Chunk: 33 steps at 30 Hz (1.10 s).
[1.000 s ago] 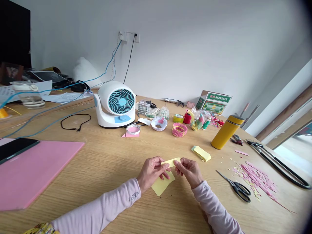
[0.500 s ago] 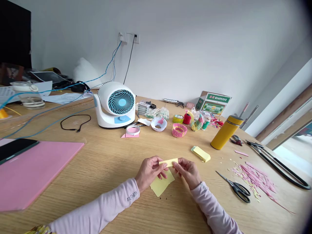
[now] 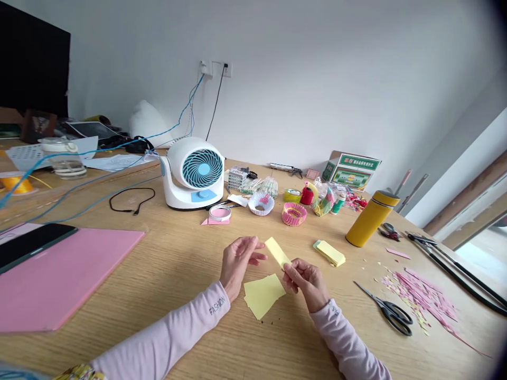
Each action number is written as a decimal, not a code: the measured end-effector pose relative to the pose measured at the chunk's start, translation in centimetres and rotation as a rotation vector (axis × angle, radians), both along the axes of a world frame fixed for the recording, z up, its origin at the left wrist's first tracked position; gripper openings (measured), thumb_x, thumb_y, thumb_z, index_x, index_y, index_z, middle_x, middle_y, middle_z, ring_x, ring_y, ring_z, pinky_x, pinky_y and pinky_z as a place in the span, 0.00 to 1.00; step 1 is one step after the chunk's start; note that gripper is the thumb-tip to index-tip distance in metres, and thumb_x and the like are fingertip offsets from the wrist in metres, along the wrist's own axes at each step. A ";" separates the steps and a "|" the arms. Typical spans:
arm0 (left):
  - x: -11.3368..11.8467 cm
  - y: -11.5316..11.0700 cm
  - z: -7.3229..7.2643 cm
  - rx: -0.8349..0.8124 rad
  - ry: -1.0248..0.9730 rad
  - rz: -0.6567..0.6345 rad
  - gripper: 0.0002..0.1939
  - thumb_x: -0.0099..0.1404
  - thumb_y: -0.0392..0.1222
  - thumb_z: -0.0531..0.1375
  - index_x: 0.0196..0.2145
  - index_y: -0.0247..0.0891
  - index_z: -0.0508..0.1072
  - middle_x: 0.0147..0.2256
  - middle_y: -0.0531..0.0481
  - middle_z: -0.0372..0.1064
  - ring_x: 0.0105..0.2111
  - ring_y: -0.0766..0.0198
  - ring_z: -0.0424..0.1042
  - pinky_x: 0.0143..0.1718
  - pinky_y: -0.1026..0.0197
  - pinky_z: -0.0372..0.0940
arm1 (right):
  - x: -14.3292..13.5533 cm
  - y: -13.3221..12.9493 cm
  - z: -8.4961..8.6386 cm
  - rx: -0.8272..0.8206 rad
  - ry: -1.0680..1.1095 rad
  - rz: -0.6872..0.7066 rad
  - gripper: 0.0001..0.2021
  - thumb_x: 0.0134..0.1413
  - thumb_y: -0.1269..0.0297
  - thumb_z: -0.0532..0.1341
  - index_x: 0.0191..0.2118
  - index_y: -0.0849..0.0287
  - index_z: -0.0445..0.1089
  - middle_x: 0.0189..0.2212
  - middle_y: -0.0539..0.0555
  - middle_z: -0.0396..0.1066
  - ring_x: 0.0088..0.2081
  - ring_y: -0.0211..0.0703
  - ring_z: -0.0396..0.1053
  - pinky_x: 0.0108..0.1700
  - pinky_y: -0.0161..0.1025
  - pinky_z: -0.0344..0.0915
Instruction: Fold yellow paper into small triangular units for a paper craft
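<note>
Between the thumb and fingers of my right hand (image 3: 307, 282) is a narrow yellow paper strip (image 3: 277, 252), tilted up toward the left. My left hand (image 3: 240, 264) is beside the strip's upper end, fingers apart, holding nothing. Below both hands, several yellow paper sheets (image 3: 263, 296) lie loosely stacked on the table. To the right of my right hand rests a pile of yellow paper strips (image 3: 329, 253), with a greenish one at its edge. Black-handled scissors (image 3: 390, 311) lie farther right, blades pointing left.
Pink paper shreds (image 3: 425, 295) spread at the right, near a yellow bottle (image 3: 370, 219). A white fan (image 3: 194, 174) stands at the back left. Pink (image 3: 294, 214) and white (image 3: 261, 203) folded-paper rings sit behind my hands. A phone (image 3: 35, 243) lies on pink sheets (image 3: 91, 264).
My left hand has let go of the strip and opened, moving slightly left. The strip, now held only by my right hand, has turned from nearly level to slanting. The view has shifted slightly left.
</note>
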<state>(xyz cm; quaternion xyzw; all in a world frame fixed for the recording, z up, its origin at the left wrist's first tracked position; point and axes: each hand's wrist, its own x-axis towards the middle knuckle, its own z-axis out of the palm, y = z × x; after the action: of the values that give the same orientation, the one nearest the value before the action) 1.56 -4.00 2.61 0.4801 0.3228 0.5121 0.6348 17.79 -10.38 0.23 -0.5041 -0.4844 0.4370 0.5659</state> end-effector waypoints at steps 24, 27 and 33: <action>0.8 -1.0 -1.6 0.068 0.131 -0.300 0.18 0.56 0.53 0.59 0.29 0.33 0.67 0.20 0.53 0.67 0.18 0.67 0.71 0.19 0.69 0.62 | -0.8 -0.3 0.2 -0.026 -0.042 -0.019 0.18 0.47 0.49 0.62 0.32 0.62 0.68 0.21 0.50 0.67 0.19 0.33 0.61 0.17 0.30 0.55; 0.8 -1.1 -1.8 0.116 0.151 -0.353 0.20 0.56 0.56 0.58 0.29 0.33 0.68 0.20 0.53 0.66 0.18 0.67 0.70 0.18 0.69 0.61 | -0.5 0.0 -0.3 -0.004 -0.030 -0.035 0.17 0.43 0.51 0.65 0.31 0.62 0.68 0.21 0.50 0.66 0.18 0.32 0.58 0.17 0.30 0.55; 0.8 -1.4 -1.7 0.124 0.198 -0.396 0.19 0.57 0.56 0.57 0.27 0.34 0.66 0.19 0.54 0.64 0.17 0.66 0.71 0.15 0.69 0.60 | -0.5 0.2 -1.0 0.023 0.002 -0.051 0.16 0.44 0.52 0.65 0.29 0.61 0.68 0.20 0.49 0.67 0.16 0.31 0.57 0.16 0.30 0.55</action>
<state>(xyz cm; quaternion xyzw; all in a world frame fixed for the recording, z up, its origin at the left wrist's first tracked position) 2.41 -5.37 0.90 0.6200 0.2508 0.3469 0.6575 17.24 -10.13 -0.76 -0.5093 -0.4758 0.4175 0.5830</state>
